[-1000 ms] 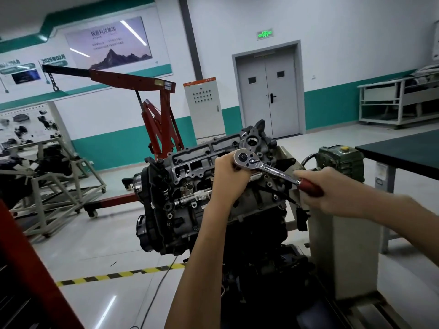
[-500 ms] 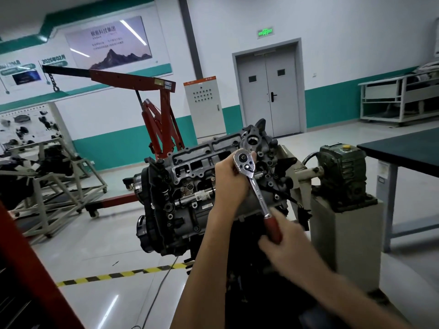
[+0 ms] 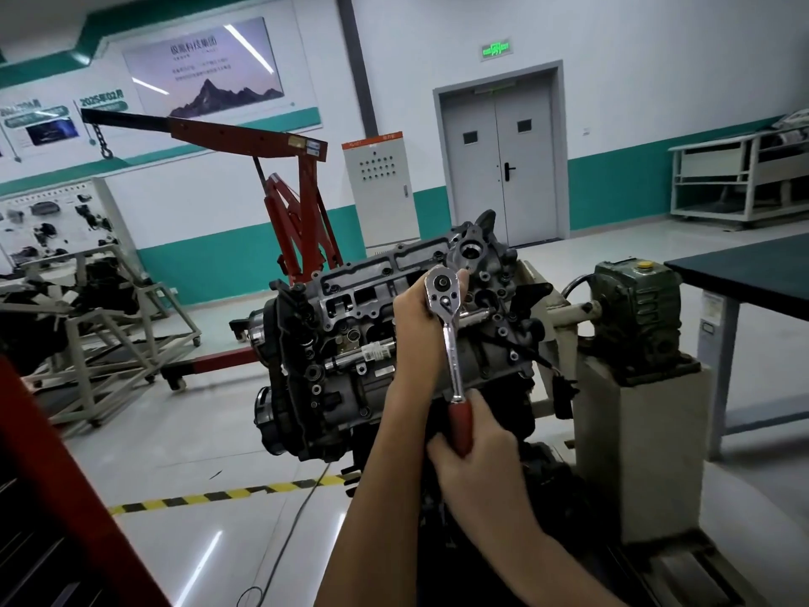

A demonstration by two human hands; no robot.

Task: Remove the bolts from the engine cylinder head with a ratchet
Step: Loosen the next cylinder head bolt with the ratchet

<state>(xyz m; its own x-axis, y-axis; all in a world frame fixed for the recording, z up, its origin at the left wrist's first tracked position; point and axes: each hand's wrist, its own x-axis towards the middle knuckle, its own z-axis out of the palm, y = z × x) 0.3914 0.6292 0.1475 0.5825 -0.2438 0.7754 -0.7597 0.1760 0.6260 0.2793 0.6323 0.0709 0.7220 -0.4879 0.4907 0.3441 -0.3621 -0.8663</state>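
My left hand (image 3: pixel 416 326) is up on the ratchet (image 3: pixel 451 339). Its fingers are wrapped round the chrome head, with the thumb tip showing at the upper right edge, and they hold it against the cylinder head (image 3: pixel 350 300). The bolt beneath is hidden behind the tool, so I cannot tell how far out it sits. The shaft drops almost straight down from there, tilting slightly to the right, and my right hand (image 3: pixel 477 457) is clenched round the red grip at the bottom, knuckles towards me.

The cylinder head sits on top of the engine (image 3: pixel 306 387), which hangs on a stand in the middle of the shop floor with its open ports and bolt holes facing me. A pale shaft runs from the engine's right side to a green gearbox (image 3: pixel 634 308) on a grey pedestal (image 3: pixel 639 453). Further right is the corner of a dark tabletop (image 3: pixel 744 273).

Behind the engine stands a red engine hoist (image 3: pixel 302 203), its boom reaching left with a hook on a chain. Against the back wall are a grey electrical cabinet (image 3: pixel 378 190) and a grey double door (image 3: pixel 503 168). Yellow-and-black tape (image 3: pixel 219 497) crosses the floor to my left, and a thin cable (image 3: pixel 289 532) trails across it.
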